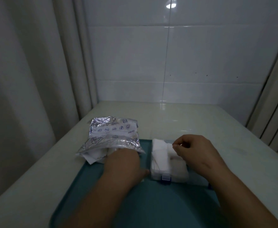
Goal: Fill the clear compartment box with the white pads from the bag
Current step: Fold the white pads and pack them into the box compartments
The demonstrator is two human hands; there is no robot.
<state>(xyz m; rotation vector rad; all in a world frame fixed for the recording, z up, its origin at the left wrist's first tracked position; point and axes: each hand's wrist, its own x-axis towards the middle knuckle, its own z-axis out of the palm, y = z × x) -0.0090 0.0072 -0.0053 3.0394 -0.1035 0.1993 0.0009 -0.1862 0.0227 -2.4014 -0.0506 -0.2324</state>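
Inside the clear box (168,176) on the tray (151,203), stacked white pads (161,155), 1 pinched at its edge by right grip (196,150). Lay flat and square before letting go. Beside it, left grip (123,163) deep in the bag (113,134), fingers hidden: cannot tell whether clenched. Draw out 1 pad only.

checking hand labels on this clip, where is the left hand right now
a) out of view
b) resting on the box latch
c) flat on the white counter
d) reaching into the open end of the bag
d: the left hand goes into the mouth of the bag with its fingers hidden inside, while the right hand pinches a white pad over the clear compartment box.
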